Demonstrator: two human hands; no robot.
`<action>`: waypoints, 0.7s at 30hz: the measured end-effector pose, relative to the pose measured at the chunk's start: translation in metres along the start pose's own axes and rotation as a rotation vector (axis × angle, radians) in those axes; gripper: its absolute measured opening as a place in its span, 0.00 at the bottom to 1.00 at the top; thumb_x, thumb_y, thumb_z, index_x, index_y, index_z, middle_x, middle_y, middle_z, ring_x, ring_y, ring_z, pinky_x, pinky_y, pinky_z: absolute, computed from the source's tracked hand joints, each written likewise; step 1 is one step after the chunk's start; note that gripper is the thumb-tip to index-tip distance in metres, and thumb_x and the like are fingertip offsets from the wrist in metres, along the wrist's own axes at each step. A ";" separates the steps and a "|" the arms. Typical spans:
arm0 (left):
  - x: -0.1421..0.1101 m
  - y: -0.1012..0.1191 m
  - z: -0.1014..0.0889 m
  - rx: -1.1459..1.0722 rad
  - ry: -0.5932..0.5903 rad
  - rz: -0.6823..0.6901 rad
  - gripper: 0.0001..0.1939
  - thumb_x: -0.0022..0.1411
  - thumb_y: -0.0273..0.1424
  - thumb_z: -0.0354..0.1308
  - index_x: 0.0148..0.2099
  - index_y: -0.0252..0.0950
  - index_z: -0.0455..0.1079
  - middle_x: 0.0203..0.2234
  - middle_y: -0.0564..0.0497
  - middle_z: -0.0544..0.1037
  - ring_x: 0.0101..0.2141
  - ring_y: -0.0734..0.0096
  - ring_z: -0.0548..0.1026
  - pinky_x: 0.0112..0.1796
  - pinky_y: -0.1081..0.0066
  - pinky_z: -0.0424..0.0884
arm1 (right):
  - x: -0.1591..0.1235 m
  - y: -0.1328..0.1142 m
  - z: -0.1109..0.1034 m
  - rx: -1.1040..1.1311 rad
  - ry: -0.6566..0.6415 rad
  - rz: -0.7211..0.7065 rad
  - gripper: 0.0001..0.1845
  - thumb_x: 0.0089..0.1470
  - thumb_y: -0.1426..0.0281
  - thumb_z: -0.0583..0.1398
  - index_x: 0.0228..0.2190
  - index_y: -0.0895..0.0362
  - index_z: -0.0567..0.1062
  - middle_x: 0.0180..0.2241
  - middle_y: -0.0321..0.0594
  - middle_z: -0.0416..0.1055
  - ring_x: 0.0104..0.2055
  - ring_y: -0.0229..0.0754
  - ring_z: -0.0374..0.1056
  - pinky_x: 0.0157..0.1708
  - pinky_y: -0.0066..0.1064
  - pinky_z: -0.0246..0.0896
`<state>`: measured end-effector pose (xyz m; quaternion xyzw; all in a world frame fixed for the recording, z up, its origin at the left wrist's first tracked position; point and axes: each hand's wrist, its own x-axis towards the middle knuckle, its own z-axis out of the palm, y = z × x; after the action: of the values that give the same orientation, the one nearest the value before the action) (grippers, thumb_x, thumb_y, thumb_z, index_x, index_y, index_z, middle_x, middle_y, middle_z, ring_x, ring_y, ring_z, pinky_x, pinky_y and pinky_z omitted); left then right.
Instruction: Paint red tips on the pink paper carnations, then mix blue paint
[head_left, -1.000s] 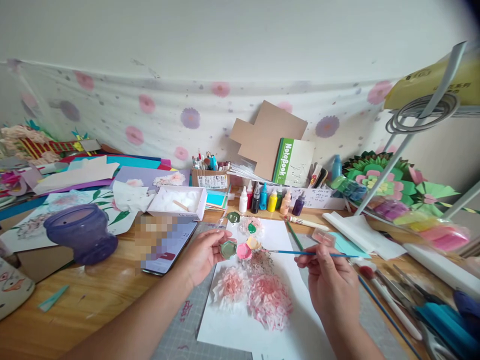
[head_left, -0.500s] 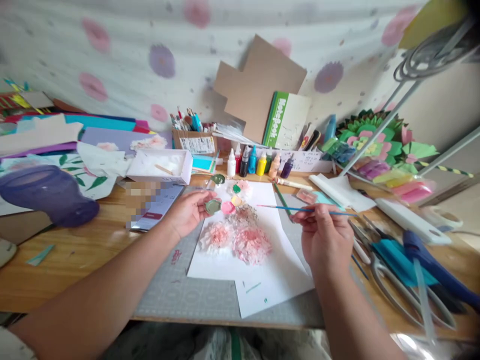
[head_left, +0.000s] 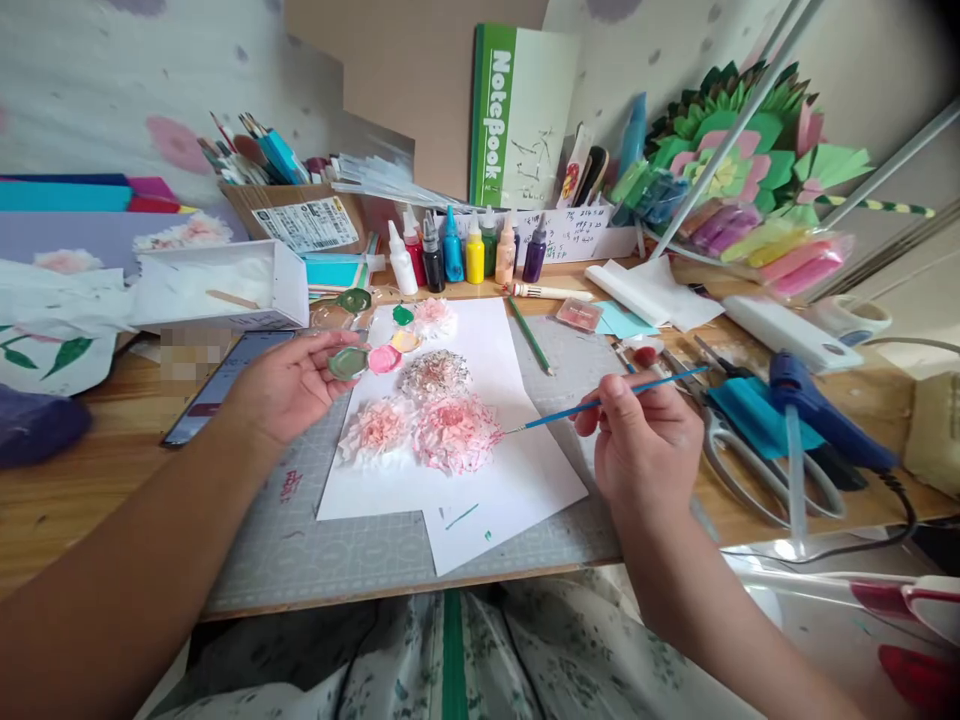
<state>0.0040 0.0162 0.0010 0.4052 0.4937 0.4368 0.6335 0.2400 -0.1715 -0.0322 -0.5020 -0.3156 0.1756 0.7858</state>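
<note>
My left hand (head_left: 289, 385) grips the edge of a clear paint palette (head_left: 367, 330) whose round wells hold green, olive, pink and pale yellow paint. My right hand (head_left: 649, 440) pinches a thin blue paintbrush (head_left: 577, 408). Its tip points left, at or just beside the right edge of the largest ruffled pink-and-white flower (head_left: 456, 435); whether they touch I cannot tell. To its left is a paler flower (head_left: 379, 430). Behind these sits a dark-speckled flower (head_left: 436, 375), with a small pink one (head_left: 435, 316) farther back. All rest on white paper (head_left: 525, 480).
Under the paper is a grey cutting mat (head_left: 322, 560). Paint bottles (head_left: 475, 250) stand in a row at the back, near a green pencil (head_left: 531, 338). Scissors (head_left: 739, 465) and a blue glue gun (head_left: 825, 420) lie right. A white box (head_left: 270, 285) is back left.
The brush tip has gone from near the palette's paint wells down to the large pink flower's right edge. My view has tilted down and come closer. The palette stays in my left hand.
</note>
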 end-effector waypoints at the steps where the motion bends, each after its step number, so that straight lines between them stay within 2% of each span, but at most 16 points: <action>1: 0.000 0.000 0.001 0.003 0.005 0.002 0.06 0.62 0.24 0.57 0.35 0.31 0.75 0.30 0.48 0.80 0.31 0.72 0.72 0.34 0.72 0.71 | 0.000 0.000 0.000 -0.011 -0.012 0.003 0.17 0.52 0.59 0.69 0.23 0.56 0.73 0.17 0.29 0.69 0.17 0.32 0.64 0.19 0.26 0.59; 8: 0.001 -0.001 0.002 0.004 0.008 0.013 0.08 0.64 0.23 0.55 0.35 0.29 0.75 0.29 0.48 0.78 0.31 0.73 0.72 0.34 0.72 0.70 | 0.000 0.000 0.000 -0.067 -0.021 -0.033 0.17 0.52 0.60 0.69 0.21 0.56 0.73 0.16 0.30 0.69 0.17 0.33 0.64 0.18 0.25 0.57; 15: -0.001 -0.002 0.003 -0.002 -0.002 0.046 0.08 0.66 0.23 0.55 0.35 0.28 0.74 0.31 0.49 0.78 0.33 0.73 0.72 0.34 0.73 0.71 | -0.025 -0.001 -0.018 -0.106 -0.043 0.030 0.11 0.53 0.62 0.69 0.27 0.56 0.78 0.22 0.34 0.77 0.22 0.38 0.72 0.26 0.31 0.68; 21: 0.001 -0.001 0.002 -0.004 -0.009 0.062 0.10 0.66 0.21 0.53 0.33 0.28 0.74 0.32 0.50 0.78 0.32 0.74 0.74 0.29 0.74 0.73 | -0.038 -0.001 -0.027 -0.155 -0.046 0.091 0.11 0.54 0.62 0.69 0.29 0.55 0.77 0.23 0.35 0.78 0.24 0.39 0.74 0.28 0.32 0.70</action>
<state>0.0063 0.0170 -0.0004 0.4211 0.4773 0.4556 0.6224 0.2299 -0.2127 -0.0509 -0.5712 -0.3229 0.1977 0.7283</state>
